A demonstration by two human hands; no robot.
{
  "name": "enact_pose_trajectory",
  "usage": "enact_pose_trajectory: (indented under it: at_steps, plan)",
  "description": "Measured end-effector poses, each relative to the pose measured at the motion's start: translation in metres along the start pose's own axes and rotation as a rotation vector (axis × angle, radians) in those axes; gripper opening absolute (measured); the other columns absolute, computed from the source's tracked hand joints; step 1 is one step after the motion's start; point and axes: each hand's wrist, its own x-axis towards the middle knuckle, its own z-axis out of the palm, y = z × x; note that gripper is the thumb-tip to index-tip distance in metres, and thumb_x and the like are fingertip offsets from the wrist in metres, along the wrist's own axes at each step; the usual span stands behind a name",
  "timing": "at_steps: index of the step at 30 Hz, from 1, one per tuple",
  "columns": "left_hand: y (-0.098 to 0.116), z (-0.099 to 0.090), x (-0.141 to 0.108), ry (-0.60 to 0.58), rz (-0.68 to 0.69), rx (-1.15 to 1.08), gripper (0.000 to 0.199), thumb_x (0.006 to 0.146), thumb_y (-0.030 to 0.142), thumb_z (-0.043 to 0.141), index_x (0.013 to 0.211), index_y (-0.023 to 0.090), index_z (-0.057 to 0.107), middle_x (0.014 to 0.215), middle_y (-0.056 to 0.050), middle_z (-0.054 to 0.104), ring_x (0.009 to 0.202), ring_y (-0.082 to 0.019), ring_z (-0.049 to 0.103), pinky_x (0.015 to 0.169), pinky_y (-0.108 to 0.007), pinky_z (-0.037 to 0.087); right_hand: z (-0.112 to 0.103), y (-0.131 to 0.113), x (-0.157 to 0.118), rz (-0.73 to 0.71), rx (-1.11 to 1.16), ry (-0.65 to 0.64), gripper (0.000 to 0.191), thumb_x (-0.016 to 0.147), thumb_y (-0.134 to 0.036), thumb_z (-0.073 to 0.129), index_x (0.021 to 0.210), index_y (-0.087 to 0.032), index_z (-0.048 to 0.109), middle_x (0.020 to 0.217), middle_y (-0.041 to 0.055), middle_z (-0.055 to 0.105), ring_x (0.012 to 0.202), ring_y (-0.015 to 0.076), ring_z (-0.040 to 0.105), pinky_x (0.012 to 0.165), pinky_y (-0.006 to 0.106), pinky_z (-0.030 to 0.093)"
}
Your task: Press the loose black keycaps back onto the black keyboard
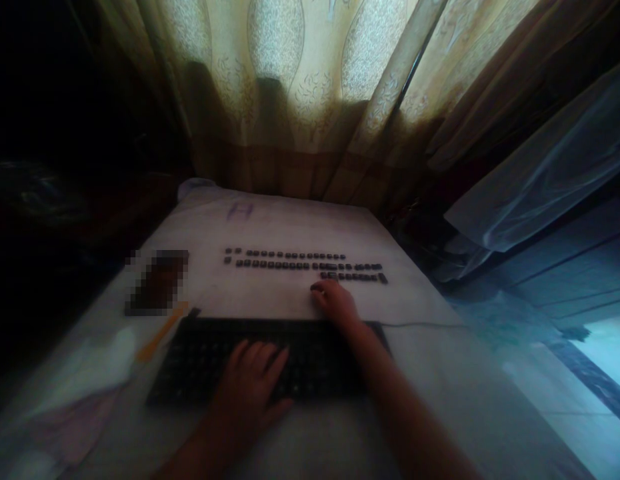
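Note:
A black keyboard (205,360) lies across the near part of the white-covered table. My left hand (253,377) rests on its keys, fingers stretched and apart, with nothing held. Beyond the keyboard's far edge, my right hand (337,303) is low over the cloth, thumb and fingers pinched together on a small dark keycap (314,288), which is blurred and partly covered by the fingers. Just past that hand, loose black keycaps (275,265) are laid out in rows on the cloth.
To the left lie a pixelated dark object (160,283), a yellow-orange strip-like tool (160,333) and a crumpled white and pink cloth (80,407). The keyboard's cable (425,325) runs off to the right. A patterned curtain (310,87) hangs behind the table (300,217).

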Motion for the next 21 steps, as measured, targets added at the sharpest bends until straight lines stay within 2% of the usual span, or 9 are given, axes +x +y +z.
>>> enact_pose_trajectory:
  at_steps: [4,11,15,21]
  plan:
    - [0.001,0.001,-0.001,-0.015,0.013,0.008,0.051,0.090,0.042,0.063,0.134,0.018,0.057,0.121,-0.010,0.065,0.112,-0.030,0.058,0.106,-0.050,0.034,-0.001,-0.004,-0.033,-0.061,0.116,0.035,0.021,0.091,-0.017,0.058,0.107,-0.021,0.071,0.103,0.0059,0.071,0.085,0.0174,0.067,0.082,0.029,0.051]
    - [0.004,0.000,-0.001,-0.040,-0.028,-0.018,0.049,0.090,0.037,0.061,0.135,0.018,0.055,0.123,-0.011,0.064,0.113,-0.030,0.057,0.107,-0.052,0.035,-0.002,-0.014,-0.084,-0.212,0.244,0.044,0.019,0.088,-0.016,0.062,0.103,-0.021,0.072,0.098,0.0067,0.072,0.093,0.0208,0.067,0.087,0.034,0.052]
    - [0.006,-0.004,0.001,-0.045,-0.014,-0.018,0.045,0.092,0.034,0.058,0.134,0.017,0.056,0.125,-0.012,0.064,0.114,-0.030,0.057,0.106,-0.051,0.035,0.002,-0.018,-0.093,-0.255,0.243,0.008,0.019,0.086,-0.016,0.065,0.101,-0.021,0.074,0.099,0.0067,0.072,0.094,0.0219,0.066,0.087,0.037,0.050]
    - [0.007,-0.006,0.003,-0.056,0.012,-0.022,0.043,0.094,0.035,0.057,0.132,0.016,0.057,0.126,-0.011,0.065,0.115,-0.030,0.058,0.106,-0.050,0.035,-0.002,-0.024,-0.093,-0.273,0.176,-0.084,0.018,0.085,-0.015,0.068,0.100,-0.022,0.076,0.098,0.0056,0.073,0.092,0.0221,0.066,0.085,0.037,0.048]
